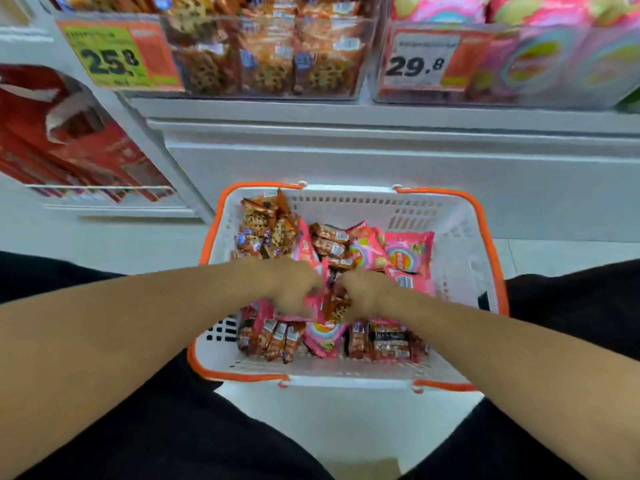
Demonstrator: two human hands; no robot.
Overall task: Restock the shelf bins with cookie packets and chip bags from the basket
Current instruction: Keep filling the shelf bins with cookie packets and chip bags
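The shelf (346, 112) ran across the top, carrying two clear bins: the left bin (263, 57) packed with brown cookie packets behind a 25.8 price tag (110, 57), the right bin (519, 64) holding pink chip bags behind a 29.8 tag (419, 64). Both bins were cut off by the upper edge, so how full they stood could not be judged.

Below sat the white basket (460, 233) with orange rim on the floor, between the person's knees, likely set there for easy reach. Cookie packets (266, 226) crowded its far-left corner and near edge; chip bags (408, 252) lay toward its far-right side.

The left hand (294, 289) and right hand (363, 292) met at the basket's middle. The left grip was closed on a pink chip bag (320, 299); the right grip seemed closed on a brown cookie packet (337, 306), though motion blur hid the fingers.
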